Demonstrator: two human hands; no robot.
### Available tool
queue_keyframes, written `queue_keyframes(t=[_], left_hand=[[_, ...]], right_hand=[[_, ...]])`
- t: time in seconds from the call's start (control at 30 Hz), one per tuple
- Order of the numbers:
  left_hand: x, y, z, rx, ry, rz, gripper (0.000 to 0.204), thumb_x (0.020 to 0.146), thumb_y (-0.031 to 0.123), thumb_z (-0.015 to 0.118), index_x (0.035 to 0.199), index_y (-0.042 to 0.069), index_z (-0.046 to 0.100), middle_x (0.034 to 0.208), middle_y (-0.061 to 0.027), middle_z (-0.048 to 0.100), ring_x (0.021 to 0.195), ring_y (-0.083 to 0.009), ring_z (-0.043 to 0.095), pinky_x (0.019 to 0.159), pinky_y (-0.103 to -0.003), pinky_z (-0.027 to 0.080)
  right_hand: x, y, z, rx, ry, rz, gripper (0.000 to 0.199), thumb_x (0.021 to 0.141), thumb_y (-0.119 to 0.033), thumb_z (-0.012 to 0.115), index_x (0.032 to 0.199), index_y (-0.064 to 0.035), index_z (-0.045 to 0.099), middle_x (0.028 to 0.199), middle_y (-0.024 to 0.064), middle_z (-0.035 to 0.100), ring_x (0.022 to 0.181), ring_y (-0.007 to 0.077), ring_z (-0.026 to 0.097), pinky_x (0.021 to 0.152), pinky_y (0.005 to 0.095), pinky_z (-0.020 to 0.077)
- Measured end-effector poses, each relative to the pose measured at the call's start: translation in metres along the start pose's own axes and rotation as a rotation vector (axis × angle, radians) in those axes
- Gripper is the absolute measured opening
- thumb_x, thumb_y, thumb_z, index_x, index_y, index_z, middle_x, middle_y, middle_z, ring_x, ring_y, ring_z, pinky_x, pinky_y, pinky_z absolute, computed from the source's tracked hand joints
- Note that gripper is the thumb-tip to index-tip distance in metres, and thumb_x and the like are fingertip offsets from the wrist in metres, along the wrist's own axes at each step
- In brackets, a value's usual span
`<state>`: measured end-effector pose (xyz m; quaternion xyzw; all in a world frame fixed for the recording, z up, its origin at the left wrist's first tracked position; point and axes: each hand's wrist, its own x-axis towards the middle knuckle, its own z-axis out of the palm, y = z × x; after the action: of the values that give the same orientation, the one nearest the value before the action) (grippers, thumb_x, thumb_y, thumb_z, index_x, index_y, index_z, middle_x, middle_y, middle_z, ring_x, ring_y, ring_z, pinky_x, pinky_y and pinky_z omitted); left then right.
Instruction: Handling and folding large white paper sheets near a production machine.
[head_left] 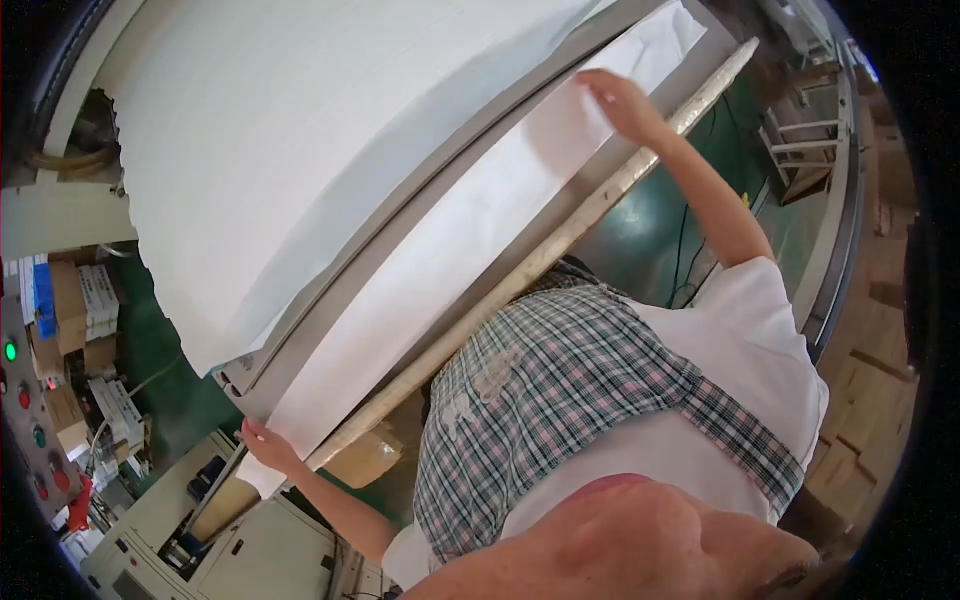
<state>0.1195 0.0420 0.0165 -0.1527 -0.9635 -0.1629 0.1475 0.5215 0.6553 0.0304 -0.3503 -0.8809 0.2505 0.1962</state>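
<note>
Along the grey table (290,375), my white strip (440,255) is lying lengthwise; some of my fingertips are hiding from view, so I cannot tell whether my left hand (272,448) or my right hand (625,108) is pinching it or only touching; a long pole (575,228) is running between my checked apron (560,370) and the strip, partly covering a cardboard box (365,458); beyond, a big white sheet (280,150) is running out of view; my arms are spreading wide, right fingers bending over the strip.
</note>
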Motion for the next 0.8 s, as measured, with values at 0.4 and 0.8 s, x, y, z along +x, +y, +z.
queue_keyframes(t=[0.4, 0.8], left_hand=[[-0.076, 0.229, 0.073, 0.257, -0.368, -0.001, 0.042, 0.091, 0.043, 0.029, 0.125, 0.024, 0.046, 0.133, -0.0084, 0.039, 0.126, -0.0366, 0.026, 0.096, -0.062, 0.016], [-0.055, 0.152, 0.075, 0.366, -0.324, -0.051, 0.043, 0.094, 0.034, 0.023, 0.124, 0.015, 0.047, 0.129, -0.017, 0.041, 0.124, -0.0357, 0.028, 0.104, -0.04, 0.019]], right_hand=[[0.127, 0.308, -0.121, -0.487, 0.172, 0.616, 0.057, 0.088, -0.049, 0.031, 0.118, -0.0027, 0.047, 0.117, 0.0231, 0.049, 0.11, 0.0372, 0.045, 0.094, 0.0417, 0.0341], [0.106, 0.211, -0.099, -0.06, -0.778, 0.277, 0.052, 0.072, -0.036, 0.068, 0.108, -0.004, 0.048, 0.075, 0.0044, 0.054, 0.067, 0.0151, 0.049, 0.061, 0.0295, 0.0425]])
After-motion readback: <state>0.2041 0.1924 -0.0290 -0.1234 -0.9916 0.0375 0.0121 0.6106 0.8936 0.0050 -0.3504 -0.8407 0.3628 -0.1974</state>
